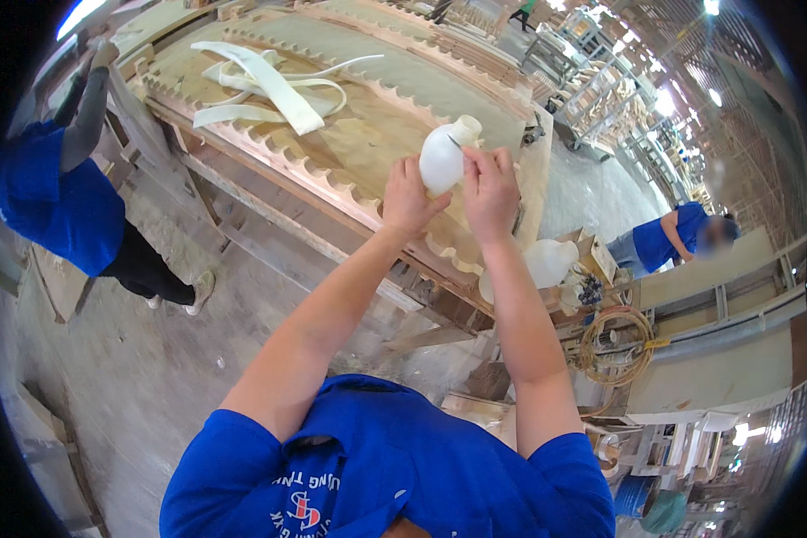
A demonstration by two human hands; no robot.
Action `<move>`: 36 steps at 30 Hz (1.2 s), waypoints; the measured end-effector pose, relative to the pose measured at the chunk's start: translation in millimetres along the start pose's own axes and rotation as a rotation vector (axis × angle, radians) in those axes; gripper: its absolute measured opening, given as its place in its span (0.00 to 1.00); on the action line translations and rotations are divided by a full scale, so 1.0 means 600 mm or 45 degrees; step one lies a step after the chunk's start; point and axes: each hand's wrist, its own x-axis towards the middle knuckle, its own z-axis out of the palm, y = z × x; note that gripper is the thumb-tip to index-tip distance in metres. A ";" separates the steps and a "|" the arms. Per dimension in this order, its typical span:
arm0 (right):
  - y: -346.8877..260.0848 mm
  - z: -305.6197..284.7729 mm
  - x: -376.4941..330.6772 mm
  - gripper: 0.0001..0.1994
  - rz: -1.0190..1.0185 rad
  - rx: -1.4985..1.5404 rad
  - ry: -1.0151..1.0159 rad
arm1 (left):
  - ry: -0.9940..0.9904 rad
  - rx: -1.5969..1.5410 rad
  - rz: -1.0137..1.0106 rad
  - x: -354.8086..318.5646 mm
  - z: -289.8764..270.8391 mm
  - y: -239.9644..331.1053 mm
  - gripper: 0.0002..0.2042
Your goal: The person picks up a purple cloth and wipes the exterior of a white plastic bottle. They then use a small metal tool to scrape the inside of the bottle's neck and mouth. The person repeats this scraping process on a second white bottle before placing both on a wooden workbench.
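A white plastic bottle [439,161] is tilted above the near edge of the workbench, its uncapped-looking neck pointing up and to the right. My left hand [409,199] grips the bottle's left side. My right hand [491,190] is closed in a pinch beside the bottle's neck. From those fingertips a thin dark sliver [455,141] reaches toward the shoulder of the bottle; its kind is too small to tell. Below my hands runs a wooden strip with a scalloped edge [332,184].
White flat strips [273,85] lie loosely piled on the bench board [368,117]. A larger whitish container [550,262] stands beyond my right forearm, near a coiled hose [616,345]. One person [63,197] stands at left, another [672,235] at right. Loaded racks [601,99] stand behind.
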 end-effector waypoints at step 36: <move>0.035 -0.022 -0.042 0.11 1.350 1.879 0.349 | -0.191 -0.199 -0.198 0.005 -0.003 0.023 0.38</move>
